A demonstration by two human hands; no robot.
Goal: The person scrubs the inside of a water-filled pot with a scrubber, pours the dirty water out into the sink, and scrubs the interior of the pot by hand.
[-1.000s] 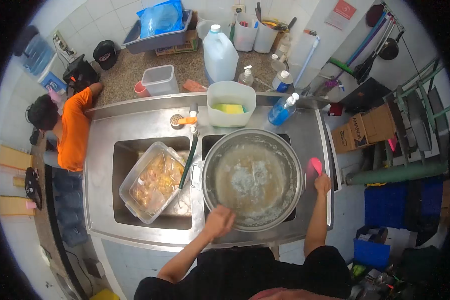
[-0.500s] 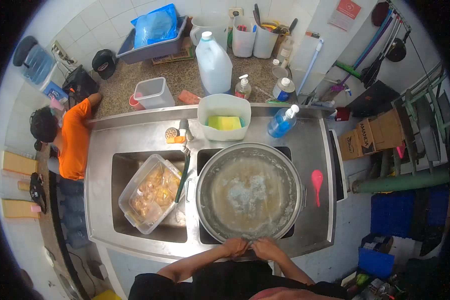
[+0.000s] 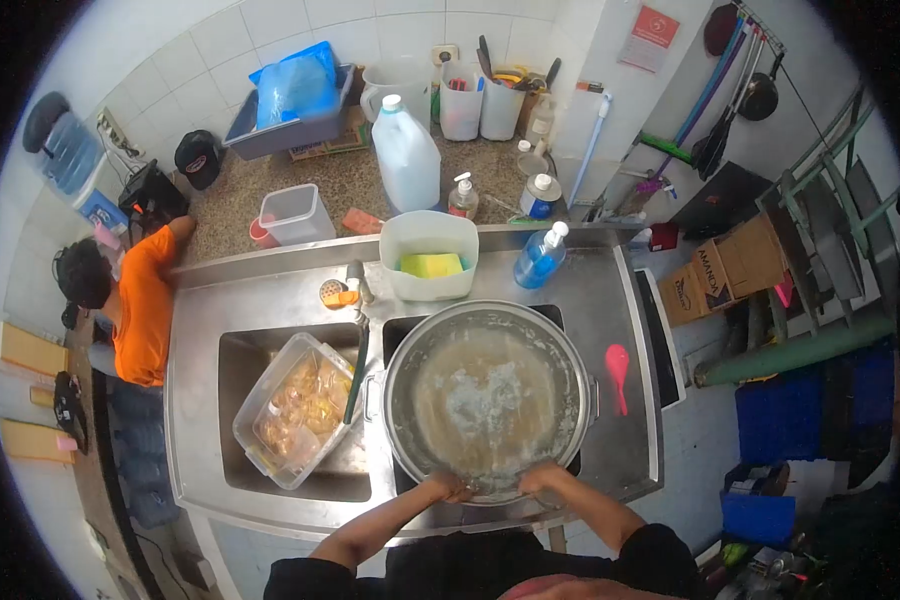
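A big round metal pot (image 3: 486, 400) with side handles sits over the right sink basin, greyish scum and residue spread across its bottom. My left hand (image 3: 452, 487) grips the near rim, left of centre. On the same rim, a short gap to the right, my right hand (image 3: 542, 479) also has its fingers curled over the edge. The fingertips of both hands are partly hidden at the rim. A pink spoon (image 3: 618, 378) lies on the steel to the right of the pot. Behind the pot stands a whitish tub (image 3: 428, 285) holding a yellow-green sponge (image 3: 431, 265).
In the left basin (image 3: 232, 440) sits a clear plastic box (image 3: 255, 455) of bagged food, beside the tap (image 3: 356, 290) and its green hose. A blue soap bottle (image 3: 540, 262) stands behind right. A person in an orange shirt (image 3: 142, 310) is at the far left.
My hands, close together on the near rim before, are now farther apart along it. The whole view has shifted slightly as my head moved. The pot still sits over the right basin.
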